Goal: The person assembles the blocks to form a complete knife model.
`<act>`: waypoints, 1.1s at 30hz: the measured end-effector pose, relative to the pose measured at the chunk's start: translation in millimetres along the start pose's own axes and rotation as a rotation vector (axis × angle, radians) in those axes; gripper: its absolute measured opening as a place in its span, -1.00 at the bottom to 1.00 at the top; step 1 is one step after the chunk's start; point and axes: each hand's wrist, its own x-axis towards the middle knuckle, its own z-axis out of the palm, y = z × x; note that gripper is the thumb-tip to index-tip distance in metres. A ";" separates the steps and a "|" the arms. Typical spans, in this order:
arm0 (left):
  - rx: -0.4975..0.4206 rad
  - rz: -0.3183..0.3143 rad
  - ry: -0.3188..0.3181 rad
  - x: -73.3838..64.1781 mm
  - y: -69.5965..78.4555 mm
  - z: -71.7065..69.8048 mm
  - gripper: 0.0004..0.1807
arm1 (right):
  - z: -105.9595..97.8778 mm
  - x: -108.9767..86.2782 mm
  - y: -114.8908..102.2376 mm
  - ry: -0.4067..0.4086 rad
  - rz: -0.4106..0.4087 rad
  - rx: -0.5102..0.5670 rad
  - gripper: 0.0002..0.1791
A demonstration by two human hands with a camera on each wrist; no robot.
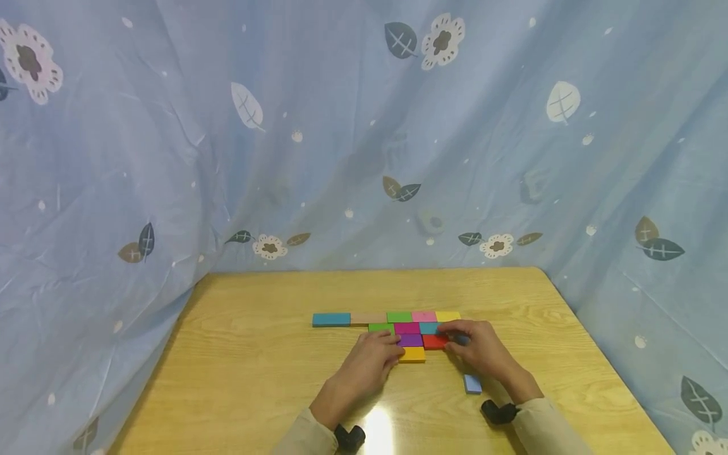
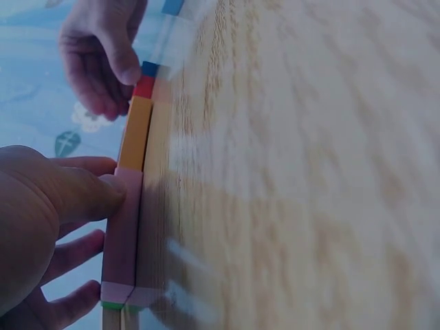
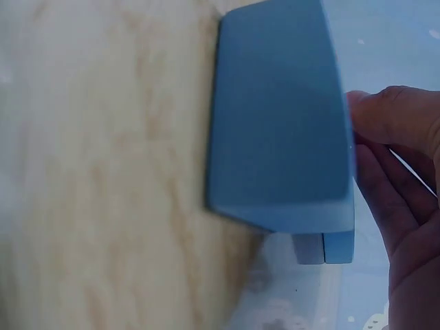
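Observation:
Flat coloured blocks lie in touching rows on the table. My left hand point(image 1: 366, 365) is at the lower left side of the rows, by a green block point(image 1: 381, 328), a purple block point(image 1: 411, 340) and an orange block point(image 1: 412, 355). The left wrist view shows its thumb against a pink block point(image 2: 122, 227), its other fingers stretched out behind. My right hand point(image 1: 480, 349) is at the right side, fingertips touching a teal block point(image 1: 429, 328) and a red block point(image 1: 435, 342). A blue block point(image 1: 462, 340) is partly hidden under it.
A light blue block point(image 1: 472, 384) lies apart, below my right hand. The top row holds a long blue block point(image 1: 332, 320), a tan block point(image 1: 368, 319), a green, a pink and a yellow block point(image 1: 448, 315). A patterned blue curtain point(image 1: 364, 158) hangs behind the wooden table point(image 1: 250, 366).

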 end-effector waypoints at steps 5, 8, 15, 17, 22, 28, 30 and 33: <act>0.000 0.010 0.005 -0.4 -0.2 -0.2 -0.76 | 0.0 -0.6 -0.7 -0.003 0.000 -0.004 -0.61; -0.003 0.014 -0.006 -0.2 -0.9 -0.2 -0.75 | -0.3 -0.9 -1.7 -0.009 0.014 -0.002 -0.61; 0.012 0.012 -0.008 3.7 -5.4 -1.7 -0.74 | -3.9 3.8 -5.3 -0.013 0.046 -0.008 -0.62; 0.017 0.010 -0.013 3.5 -6.0 -1.8 -0.74 | -6.8 4.2 -7.4 0.000 0.070 0.019 -0.63; 0.030 -0.004 -0.050 6.4 -3.3 -5.8 -0.71 | -22.7 1.5 -8.4 0.146 0.106 0.213 -0.64; 0.037 -0.026 -0.060 4.9 -3.9 -6.5 -0.70 | -35.4 -8.6 -7.2 0.291 0.143 0.395 -0.64; 0.025 -0.026 -0.059 4.6 -2.5 -6.5 -0.69 | -37.0 -15.9 -5.0 0.326 0.170 0.442 -0.65; 0.005 -0.034 -0.054 3.9 -2.4 -7.1 -0.69 | -35.9 -23.4 -2.6 0.368 0.213 0.477 -0.66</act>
